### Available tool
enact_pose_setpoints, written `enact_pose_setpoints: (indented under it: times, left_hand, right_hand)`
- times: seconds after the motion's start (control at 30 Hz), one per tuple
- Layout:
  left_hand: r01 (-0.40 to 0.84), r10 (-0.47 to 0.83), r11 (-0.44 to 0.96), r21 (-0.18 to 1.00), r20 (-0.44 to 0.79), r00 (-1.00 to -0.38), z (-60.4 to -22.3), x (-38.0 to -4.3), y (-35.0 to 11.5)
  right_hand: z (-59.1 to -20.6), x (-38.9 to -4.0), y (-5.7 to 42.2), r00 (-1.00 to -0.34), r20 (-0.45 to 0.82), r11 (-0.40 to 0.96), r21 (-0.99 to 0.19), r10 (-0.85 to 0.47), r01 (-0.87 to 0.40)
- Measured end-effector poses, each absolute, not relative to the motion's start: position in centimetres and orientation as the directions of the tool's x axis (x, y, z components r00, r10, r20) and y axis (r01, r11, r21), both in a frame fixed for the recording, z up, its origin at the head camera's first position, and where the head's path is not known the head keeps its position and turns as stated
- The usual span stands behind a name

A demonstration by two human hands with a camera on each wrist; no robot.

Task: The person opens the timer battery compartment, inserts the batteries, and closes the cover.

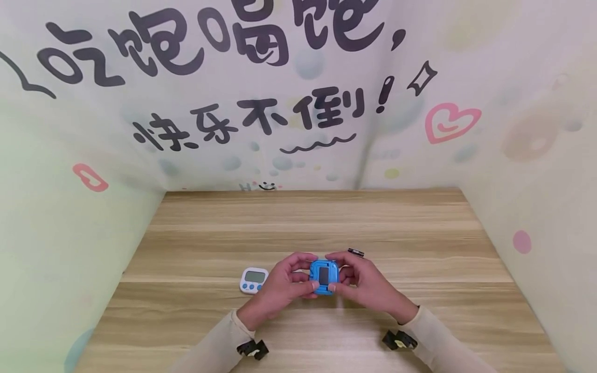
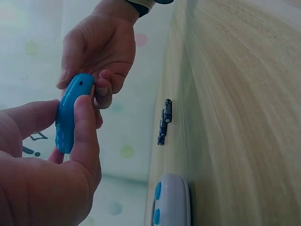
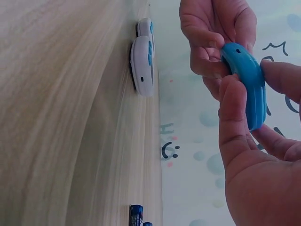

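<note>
Above the table, both hands hold a blue digital timer [image 1: 324, 277], with a dark rectangular panel on the side facing the head camera. The left hand [image 1: 281, 284] pinches its left edge between thumb and fingers. On the opposite edge, the right hand [image 1: 370, 282] grips it the same way. Its glossy rounded rim [image 2: 70, 110] shows side-on in the left wrist view, clear of the tabletop. A white timer [image 1: 252, 280] with a grey screen and blue buttons lies beside the left hand, partly covered by it.
Small dark batteries [image 1: 356, 253] lie beyond the right hand; the left wrist view shows several batteries [image 2: 168, 110] close together. Two white timer bodies [image 3: 142, 66] appear in the right wrist view. The wooden table [image 1: 210, 217] meets printed walls [image 1: 280, 155] at its back and sides.
</note>
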State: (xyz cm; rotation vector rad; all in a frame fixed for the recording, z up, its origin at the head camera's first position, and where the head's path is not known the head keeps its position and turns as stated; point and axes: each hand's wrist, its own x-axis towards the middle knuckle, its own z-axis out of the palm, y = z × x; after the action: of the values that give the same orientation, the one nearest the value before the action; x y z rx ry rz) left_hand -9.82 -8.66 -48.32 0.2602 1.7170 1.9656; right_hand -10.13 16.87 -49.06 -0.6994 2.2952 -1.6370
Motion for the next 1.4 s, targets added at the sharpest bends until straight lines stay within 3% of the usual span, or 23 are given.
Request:
enact_pose_setpoints:
  times: [0.5,1.4]
  left_hand:
    - [-0.248,0.496,-0.086,0.965,-0.175,-0.851,-48.4,-9.64,-8.52]
    - [-0.261,0.46,-0.074,0.962,-0.199,-0.865,-48.65,-9.53,-8.44]
  right_hand:
    - [-48.96,-9.94,16.51,-0.858,-0.016,0.165,-0.983,-0.514,-0.08]
    - [-48.83,-10.19,16.47,-0.831,-0.028,0.071,-0.997,-0.555,-0.014]
